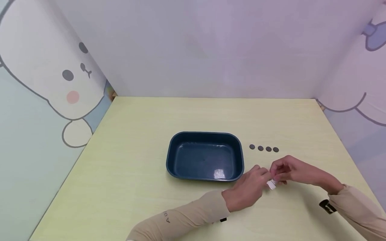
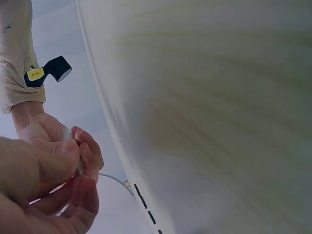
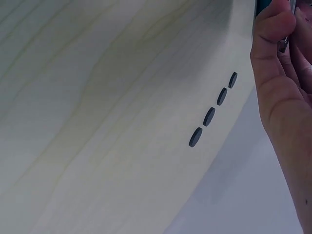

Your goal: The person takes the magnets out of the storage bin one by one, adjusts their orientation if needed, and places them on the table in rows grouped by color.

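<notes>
Both hands meet over the right part of the table and pinch a small white piece (image 1: 271, 184) between them; its kind cannot be made out. My left hand (image 1: 250, 188) comes in from the lower left, past the corner of a dark blue basin. Across from it, my right hand (image 1: 293, 170) has thumb and fingers bent together at the piece. The left wrist view shows the fingertips of the left hand (image 2: 53, 180) close to those of the right, with a thin pale edge between. Fingers hide most of the piece.
The dark blue rectangular basin (image 1: 167, 160) stands mid-table, left of the hands. Several flat dark grey discs (image 1: 260, 148) lie in a row to its right, beyond the hands. Grey-white panels (image 1: 211, 50) rise behind the pale wooden table (image 1: 120, 150).
</notes>
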Action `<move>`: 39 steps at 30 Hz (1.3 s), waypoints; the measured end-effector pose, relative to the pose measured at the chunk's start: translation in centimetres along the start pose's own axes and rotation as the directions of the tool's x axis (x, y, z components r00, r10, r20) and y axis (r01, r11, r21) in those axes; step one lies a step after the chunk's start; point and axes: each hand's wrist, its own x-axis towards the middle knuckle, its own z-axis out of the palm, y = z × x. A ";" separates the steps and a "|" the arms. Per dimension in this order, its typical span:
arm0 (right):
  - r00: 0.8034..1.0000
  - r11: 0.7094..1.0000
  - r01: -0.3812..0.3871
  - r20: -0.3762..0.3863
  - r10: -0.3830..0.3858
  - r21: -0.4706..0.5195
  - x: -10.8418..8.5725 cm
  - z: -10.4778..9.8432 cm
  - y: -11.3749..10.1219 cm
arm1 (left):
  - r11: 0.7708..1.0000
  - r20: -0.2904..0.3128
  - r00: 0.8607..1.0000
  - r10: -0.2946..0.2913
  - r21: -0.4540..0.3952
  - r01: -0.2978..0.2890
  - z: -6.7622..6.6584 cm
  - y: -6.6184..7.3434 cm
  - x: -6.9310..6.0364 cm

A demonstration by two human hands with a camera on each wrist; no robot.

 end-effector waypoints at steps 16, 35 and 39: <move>0.993 0.997 -0.068 -0.095 0.072 0.043 -0.2 -0.4 0.4 | 0.949 0.105 0.993 -0.047 0.316 0.012 0.3 1.1 0.3; 0.892 0.919 -0.301 -0.416 0.177 -0.254 -1.8 -0.5 0.0 | 0.893 0.140 0.965 -0.223 0.427 0.145 0.8 1.7 2.2; 0.873 0.867 -0.335 -0.468 0.138 -0.369 -1.6 -0.1 0.5 | 0.872 0.138 0.957 -0.255 0.460 0.166 0.8 2.0 2.7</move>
